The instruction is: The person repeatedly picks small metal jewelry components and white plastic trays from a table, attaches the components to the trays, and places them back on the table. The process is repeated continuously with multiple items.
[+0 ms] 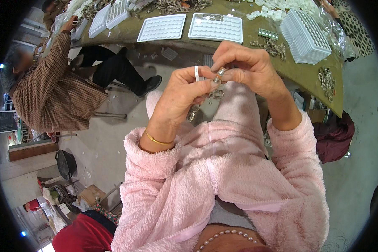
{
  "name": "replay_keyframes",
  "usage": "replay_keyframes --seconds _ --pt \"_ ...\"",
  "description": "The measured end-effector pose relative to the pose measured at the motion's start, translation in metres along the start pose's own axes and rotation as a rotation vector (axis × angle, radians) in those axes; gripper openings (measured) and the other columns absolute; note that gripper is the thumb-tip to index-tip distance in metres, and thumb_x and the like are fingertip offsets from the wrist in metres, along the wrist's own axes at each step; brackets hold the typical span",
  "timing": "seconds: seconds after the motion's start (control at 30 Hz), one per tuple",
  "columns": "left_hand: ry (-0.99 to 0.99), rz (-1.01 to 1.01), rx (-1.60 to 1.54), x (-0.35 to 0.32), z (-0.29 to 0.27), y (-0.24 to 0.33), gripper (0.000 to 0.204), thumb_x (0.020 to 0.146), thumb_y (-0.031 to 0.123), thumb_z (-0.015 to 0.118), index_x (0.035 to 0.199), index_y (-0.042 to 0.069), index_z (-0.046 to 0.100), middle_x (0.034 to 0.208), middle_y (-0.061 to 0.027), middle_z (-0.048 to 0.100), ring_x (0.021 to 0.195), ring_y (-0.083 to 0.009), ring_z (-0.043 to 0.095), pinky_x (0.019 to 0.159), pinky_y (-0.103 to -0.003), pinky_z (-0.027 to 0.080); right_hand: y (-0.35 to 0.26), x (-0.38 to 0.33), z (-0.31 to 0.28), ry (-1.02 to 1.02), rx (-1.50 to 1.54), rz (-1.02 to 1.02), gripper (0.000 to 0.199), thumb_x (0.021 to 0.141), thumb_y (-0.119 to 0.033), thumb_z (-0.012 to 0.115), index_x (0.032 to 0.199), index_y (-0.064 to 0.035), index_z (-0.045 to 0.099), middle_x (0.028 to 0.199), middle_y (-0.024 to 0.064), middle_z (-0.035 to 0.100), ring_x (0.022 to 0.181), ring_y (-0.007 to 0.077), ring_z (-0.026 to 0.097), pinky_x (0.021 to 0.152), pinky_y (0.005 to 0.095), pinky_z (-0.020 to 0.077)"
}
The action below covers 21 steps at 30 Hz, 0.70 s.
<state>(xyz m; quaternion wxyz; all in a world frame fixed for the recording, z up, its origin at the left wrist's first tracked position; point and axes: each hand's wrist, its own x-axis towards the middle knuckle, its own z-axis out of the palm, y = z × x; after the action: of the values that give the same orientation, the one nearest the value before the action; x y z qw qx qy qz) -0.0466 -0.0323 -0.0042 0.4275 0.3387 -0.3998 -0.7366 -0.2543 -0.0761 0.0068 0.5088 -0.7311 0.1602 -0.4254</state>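
Both hands are raised close together in the middle of the view, over the lap of a fluffy pink jacket (222, 176). The left hand (182, 94) has its thumb and fingers pinched around a small metal piece (219, 75), and there's a white ring (196, 72) on one finger. The right hand (250, 67) comes in from the right with its fingertips pinched on that same little part, so the two hands are touching at the piece. A few more small metal bits (214, 95) dangle just under the left hand, too blurry to make out properly. There's a gold bangle (157, 140) on the left wrist.

On the far side runs an olive-green table (256, 38). On it, two flat white trays with rows of round pockets lie side by side: the left tray (161, 27) and the right tray (216, 28), which has a few small parts in its far pockets. Further right is a tall stack of white trays (306, 38), tilted a bit, with clear plastic bags (336, 29) just past it. Little heaps of metal parts (273, 46) lie between the right tray and the stack, and another heap (326, 82) sits near the table's right edge.

Off to the left, another person in a brown checked shirt (50, 92) sits at the same table with a hand up by more white trays (109, 17).
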Motion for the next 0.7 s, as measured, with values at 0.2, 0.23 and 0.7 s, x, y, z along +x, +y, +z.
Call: replay_keyframes --seconds 0.2,0.23,0.7 --pt "0.045 -0.063 -0.003 -0.001 0.004 -0.001 0.012 0.081 0.004 0.065 0.093 0.0 0.069 0.072 -0.0003 0.063 0.056 -0.0039 0.046 0.051 -0.018 0.035 -0.005 0.002 0.003 -0.013 -0.196 -0.13 0.02 0.078 -0.002 0.073 0.097 0.0015 0.071 0.094 0.0075 0.061 0.085 0.0153 0.059 0.071 0.0255 0.0471" --pt "0.029 -0.067 0.004 -0.001 0.005 -0.001 0.012 0.081 0.003 0.065 0.092 0.0 0.069 0.075 -0.0017 0.063 0.056 -0.0042 0.046 0.051 -0.019 0.035 -0.005 0.002 0.004 -0.011 -0.215 -0.137 0.019 0.078 -0.003 0.073 0.096 0.0014 0.071 0.094 0.0074 0.061 0.085 0.015 0.059 0.071 0.0255 0.0473" --pt "0.131 0.029 -0.041 -0.015 0.02 0.008 0.01 0.085 0.008 0.074 0.09 -0.001 0.071 0.074 0.0002 0.062 0.055 -0.002 0.042 0.049 -0.018 0.03 0.013 -0.005 0.014 0.159 0.373 0.131 0.016 0.09 -0.006 0.067 0.102 0.0036 0.071 0.09 0.0049 0.066 0.084 0.012 0.061 0.075 0.0244 0.0492"
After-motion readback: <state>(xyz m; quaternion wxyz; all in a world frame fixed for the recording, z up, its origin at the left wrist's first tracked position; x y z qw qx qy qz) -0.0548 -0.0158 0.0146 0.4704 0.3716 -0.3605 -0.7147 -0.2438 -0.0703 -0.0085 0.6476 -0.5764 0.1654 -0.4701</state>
